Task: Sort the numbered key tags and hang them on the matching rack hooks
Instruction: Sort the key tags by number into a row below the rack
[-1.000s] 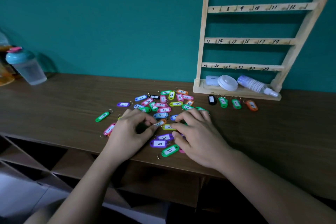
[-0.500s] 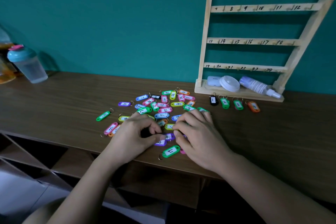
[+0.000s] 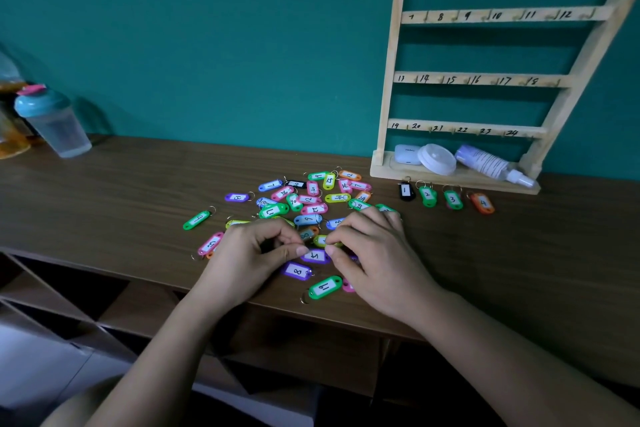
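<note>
two hands on one small tag, near the front edge

my left hand (image 3: 256,253) is curled, with thumb and forefinger tips meeting at the left end of the purple tag (image 3: 314,256). i cannot tell whether they have its ring. my right hand (image 3: 377,260) bends over the other end, fingertips (image 3: 341,236) down by that tag and on the yellow-green tag (image 3: 319,240) just behind it. i cannot tell if that is a pinch or only a touch.

what could go wrong: the tags lie crowded here, so lifting the purple one may drag the yellow-green one along. the tag marked 8 (image 3: 297,270) and the green tag (image 3: 325,287) lie just nearer me, close to the front edge of the desk (image 3: 519,270), and a careless wrist could sweep them off. the handwritten numbers lie at all angles, so a 6 and a 9 are easy to mix up.

the purple tag lies between my two hands, touching both. the pile (image 3: 311,199) spreads just beyond my knuckles toward the middle of the desk. further out, at the back right, a row of four tags (image 3: 428,196) lies just before the rack (image 3: 485,80). the rack's hooks that i can see are bare.
</note>
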A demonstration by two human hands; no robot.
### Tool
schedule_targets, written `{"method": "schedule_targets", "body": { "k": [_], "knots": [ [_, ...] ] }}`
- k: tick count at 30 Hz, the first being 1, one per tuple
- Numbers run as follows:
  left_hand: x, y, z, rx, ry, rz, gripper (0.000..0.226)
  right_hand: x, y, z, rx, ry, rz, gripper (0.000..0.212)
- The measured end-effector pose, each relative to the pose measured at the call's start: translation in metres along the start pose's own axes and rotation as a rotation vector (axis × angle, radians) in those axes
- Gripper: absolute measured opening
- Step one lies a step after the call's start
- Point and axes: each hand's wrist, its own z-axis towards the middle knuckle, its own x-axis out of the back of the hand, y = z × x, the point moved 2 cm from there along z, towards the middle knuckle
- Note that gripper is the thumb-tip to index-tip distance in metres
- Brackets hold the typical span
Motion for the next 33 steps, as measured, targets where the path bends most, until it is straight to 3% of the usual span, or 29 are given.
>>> {"method": "schedule_targets", "body": {
  "k": [11,16,21,26,33],
  "knots": [
    [0.001,0.009,0.000,-0.073,0.054,-0.002,0.007,-0.005,-0.007,0.013,-0.017,-0.050,0.050,0.044],
    [-0.001,0.019,0.013,-0.152,0.083,0.022,0.007,-0.002,-0.006,0.019,-0.052,-0.014,0.217,0.022],
    [0.003,0.021,0.040,-0.116,0.066,-0.072,0.008,0.011,0.004,0.019,-0.137,0.086,0.401,0.005],
    [0.012,-0.001,0.093,-0.128,-0.013,0.214,0.011,0.023,0.019,0.016,-0.236,0.064,0.530,0.006],
    [0.003,-0.018,0.157,-0.137,-0.325,0.505,0.021,0.035,0.035,0.013,-0.344,0.078,0.573,0.004]
  ]
}}
